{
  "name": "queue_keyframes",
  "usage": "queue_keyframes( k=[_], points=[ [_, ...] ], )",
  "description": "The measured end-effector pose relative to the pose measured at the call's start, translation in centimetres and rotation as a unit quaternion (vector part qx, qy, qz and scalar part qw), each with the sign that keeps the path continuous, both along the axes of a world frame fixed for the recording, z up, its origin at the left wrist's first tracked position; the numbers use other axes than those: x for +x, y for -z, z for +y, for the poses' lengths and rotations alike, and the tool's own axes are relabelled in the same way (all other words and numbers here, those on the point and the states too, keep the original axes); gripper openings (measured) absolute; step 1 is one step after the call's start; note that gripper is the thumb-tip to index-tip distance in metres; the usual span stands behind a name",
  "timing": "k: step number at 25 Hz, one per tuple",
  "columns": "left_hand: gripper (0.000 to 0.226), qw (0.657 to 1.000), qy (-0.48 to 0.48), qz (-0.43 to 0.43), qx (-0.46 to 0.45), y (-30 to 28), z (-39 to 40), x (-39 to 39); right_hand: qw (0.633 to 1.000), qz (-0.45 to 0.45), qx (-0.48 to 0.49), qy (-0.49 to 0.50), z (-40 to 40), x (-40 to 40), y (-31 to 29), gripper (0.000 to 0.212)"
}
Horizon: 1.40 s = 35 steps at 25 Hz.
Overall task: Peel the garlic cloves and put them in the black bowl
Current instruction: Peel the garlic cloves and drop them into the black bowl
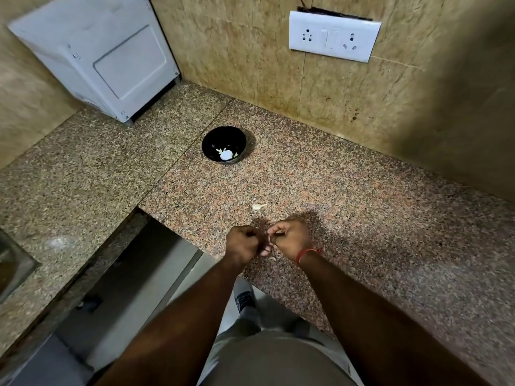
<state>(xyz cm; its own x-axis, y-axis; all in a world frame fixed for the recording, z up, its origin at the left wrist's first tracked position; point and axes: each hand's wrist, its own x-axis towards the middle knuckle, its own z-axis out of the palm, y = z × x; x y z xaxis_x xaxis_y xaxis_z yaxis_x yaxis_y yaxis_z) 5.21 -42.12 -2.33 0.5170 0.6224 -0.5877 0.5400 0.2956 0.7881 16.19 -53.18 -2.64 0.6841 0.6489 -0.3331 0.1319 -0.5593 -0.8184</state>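
above counter (pixel 362 218), both hands (pixel 242 242) (pixel 291 238) w/ garlic clove (pixel 269 240)

clove hidden between hands (pixel 266 240), sink (pixel 14 263) cropped

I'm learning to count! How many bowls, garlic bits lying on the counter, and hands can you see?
Black bowl: 1
Garlic bits lying on the counter: 2, one beyond the hands, one beside the right wrist
Hands: 2, left hand and right hand
Total: 5
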Motion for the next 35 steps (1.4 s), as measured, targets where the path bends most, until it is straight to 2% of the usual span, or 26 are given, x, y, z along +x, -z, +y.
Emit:
queue_keyframes(
  k=[4, 6, 8, 9, 11, 12, 13, 15, 17, 18, 19, 20, 22, 25, 27, 35],
  points=[
    [0.020, 0.998, 0.014, 0.057, 0.006, 2.8, 0.0, -1.8, 0.998, -0.041, -0.039, -0.020, -1.5, 0.0, 2.8, 0.018],
    [0.021, 0.991, 0.072, 0.091, 0.064, 3.8, 0.2, -2.4, 0.989, -0.093, -0.082, -0.084, -2.1, 0.0, 3.5, 0.018],
    [0.022, 0.976, 0.124, 0.130, 0.124, 3.7, 0.3, -2.4, 0.980, -0.102, -0.104, -0.135, -2.5, -0.3, 3.8, 0.020],
    [0.025, 0.971, 0.129, 0.127, 0.156, 3.8, 0.2, -2.3, 0.976, -0.104, -0.109, -0.156, -2.7, -0.5, 4.1, 0.021],
    [0.027, 0.977, 0.090, 0.126, 0.149, 4.8, -0.1, -2.1, 0.962, -0.126, -0.139, -0.199, -2.7, -1.2, 4.5, 0.018],
    [0.024, 0.963, 0.143, 0.137, 0.183, 4.9, 0.0, -2.1, 0.951, -0.143, -0.156, -0.224, -2.5, -1.5, 4.6, 0.014],
    [0.021, 0.961, 0.161, 0.134, 0.183, 4.4, -0.1, -2.1, 0.943, -0.159, -0.168, -0.241, -2.3, -1.7, 5.0, 0.010],
    [0.027, 0.988, 0.090, 0.108, 0.070, 3.8, -0.5, -2.2, 0.931, -0.179, -0.180, -0.263, -1.8, -1.9, 5.3, 0.006],
    [0.027, 0.991, 0.088, 0.088, 0.045, 4.0, -0.7, -2.3, 0.940, -0.187, -0.147, -0.243, -1.8, -1.9, 5.8, 0.012],
    [0.025, 0.991, 0.088, 0.083, 0.052, 3.8, -0.8, -2.3, 0.966, -0.144, -0.109, -0.185, -1.9, -1.8, 5.8, 0.014],
    [0.023, 0.994, 0.072, 0.074, 0.027, 3.5, -0.9, -2.4, 0.992, -0.055, -0.059, -0.100, -1.8, -1.7, 5.4, 0.013],
    [0.020, 0.997, 0.049, 0.055, -0.013, 3.2, -1.0, -2.3, 0.999, 0.042, -0.022, -0.022, -1.8, -1.7, 5.1, 0.016],
    [0.015, 0.996, 0.010, 0.030, -0.088, 2.5, -1.2, -2.3, 0.979, 0.190, 0.032, 0.069, -1.6, -1.6, 3.9, 0.026],
    [0.017, 0.995, -0.005, 0.001, -0.104, 1.7, -1.0, -1.9, 0.945, 0.291, 0.060, 0.136, -1.1, -1.3, 2.4, 0.021],
    [0.016, 0.996, -0.015, -0.008, -0.092, 1.6, -0.7, -1.7, 0.937, 0.303, 0.071, 0.158, -1.0, -1.1, 1.9, 0.020],
    [0.013, 0.996, -0.036, -0.032, -0.074, 1.7, 0.0, -1.1, 0.963, 0.232, 0.083, 0.112, -0.6, -0.5, 0.9, 0.014]
  ],
)
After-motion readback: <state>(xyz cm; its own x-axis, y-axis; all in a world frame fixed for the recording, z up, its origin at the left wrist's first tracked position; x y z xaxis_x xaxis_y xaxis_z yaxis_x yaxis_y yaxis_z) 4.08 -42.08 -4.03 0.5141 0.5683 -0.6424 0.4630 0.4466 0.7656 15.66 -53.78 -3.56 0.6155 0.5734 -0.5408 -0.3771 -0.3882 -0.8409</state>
